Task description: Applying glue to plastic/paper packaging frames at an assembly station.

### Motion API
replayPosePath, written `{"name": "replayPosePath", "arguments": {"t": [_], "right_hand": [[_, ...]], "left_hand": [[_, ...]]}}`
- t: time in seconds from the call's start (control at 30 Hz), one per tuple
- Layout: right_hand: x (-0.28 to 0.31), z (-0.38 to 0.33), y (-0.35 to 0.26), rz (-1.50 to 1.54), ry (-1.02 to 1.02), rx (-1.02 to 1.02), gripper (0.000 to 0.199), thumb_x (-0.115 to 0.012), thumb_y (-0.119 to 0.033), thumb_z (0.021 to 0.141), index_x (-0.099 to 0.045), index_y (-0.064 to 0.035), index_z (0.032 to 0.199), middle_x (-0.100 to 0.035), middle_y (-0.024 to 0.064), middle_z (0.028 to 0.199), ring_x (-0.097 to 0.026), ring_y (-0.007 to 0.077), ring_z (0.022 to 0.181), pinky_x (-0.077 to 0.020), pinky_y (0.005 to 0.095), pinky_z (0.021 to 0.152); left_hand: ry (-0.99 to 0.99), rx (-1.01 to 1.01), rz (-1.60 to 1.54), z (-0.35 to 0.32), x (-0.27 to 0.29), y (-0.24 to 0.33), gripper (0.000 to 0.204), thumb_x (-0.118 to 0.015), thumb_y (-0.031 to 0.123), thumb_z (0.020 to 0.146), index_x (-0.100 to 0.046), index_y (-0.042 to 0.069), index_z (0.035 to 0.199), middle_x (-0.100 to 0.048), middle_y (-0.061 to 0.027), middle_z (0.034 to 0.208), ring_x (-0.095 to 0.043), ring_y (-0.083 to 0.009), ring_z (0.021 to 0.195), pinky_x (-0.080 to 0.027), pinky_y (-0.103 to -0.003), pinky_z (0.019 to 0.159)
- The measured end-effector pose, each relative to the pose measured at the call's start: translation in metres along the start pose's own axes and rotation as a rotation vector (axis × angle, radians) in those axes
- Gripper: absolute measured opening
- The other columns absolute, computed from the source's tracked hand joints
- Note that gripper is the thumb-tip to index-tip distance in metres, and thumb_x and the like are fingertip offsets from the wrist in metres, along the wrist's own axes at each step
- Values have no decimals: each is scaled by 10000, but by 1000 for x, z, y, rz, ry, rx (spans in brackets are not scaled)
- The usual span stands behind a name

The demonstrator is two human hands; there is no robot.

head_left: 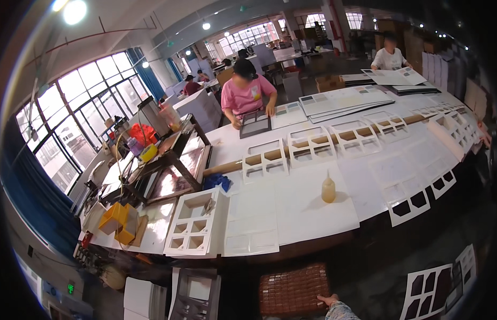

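Observation:
My right hand (328, 300) reaches in from the lower edge. Its fingers grip the right edge of a brown woven stool seat (292, 290) in front of the table. My left hand is out of the picture. Beyond the stool, a squeeze bottle (328, 192) with a thin nozzle and yellowish contents stands upright on the white worktable (312, 213). A stack of white frames with cut-out openings (174, 229) sits at the table's left, beside flat translucent sheets (252, 218).
White window frames (264, 144) lean along a brown tube (227, 166). A person in pink (250, 96) handles a grey frame (256, 128) across the table; another in white (388, 57) stands farther back. Below are grey frames (192, 296) and white cut-outs (426, 293).

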State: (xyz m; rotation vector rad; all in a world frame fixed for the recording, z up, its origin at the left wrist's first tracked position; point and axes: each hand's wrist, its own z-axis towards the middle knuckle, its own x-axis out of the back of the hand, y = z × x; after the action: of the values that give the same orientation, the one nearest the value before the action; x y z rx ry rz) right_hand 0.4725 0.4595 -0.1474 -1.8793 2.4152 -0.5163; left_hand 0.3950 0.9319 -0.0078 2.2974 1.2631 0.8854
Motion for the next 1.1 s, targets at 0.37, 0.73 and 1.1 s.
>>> {"name": "replayPosePath", "arguments": {"t": [0.37,0.73,1.1], "right_hand": [[69,14,26,-290,-27,-171,1114,-713,-550,615,-129,36,1361,-178,182,1420,-257,310,1286,-284,403,1041],[76,-84,68,86,692,-82,327,-751,-206,687,-603,-13,906,-618,108,969,-595,270,855,-503,383,751],[9,-80,162,-546,552,343,453,-559,-481,817,-649,-38,836,-550,42,604,-474,214,504,-418,342,511]], "left_hand": [[-3,-62,175,-6,-7,39,307,-609,265,828,-621,-13,957,-628,-102,817,-580,-155,770,-477,-301,705],[-39,-766,-224,-3,99,307,570,-333,412,928,-497,8,561,-637,-181,818,-606,-252,851,-453,-381,799],[-729,-1814,-761,-171,289,431,376,-405,479,877,-607,170,810,-510,-31,753,-466,-182,786,-410,-318,716]]}}
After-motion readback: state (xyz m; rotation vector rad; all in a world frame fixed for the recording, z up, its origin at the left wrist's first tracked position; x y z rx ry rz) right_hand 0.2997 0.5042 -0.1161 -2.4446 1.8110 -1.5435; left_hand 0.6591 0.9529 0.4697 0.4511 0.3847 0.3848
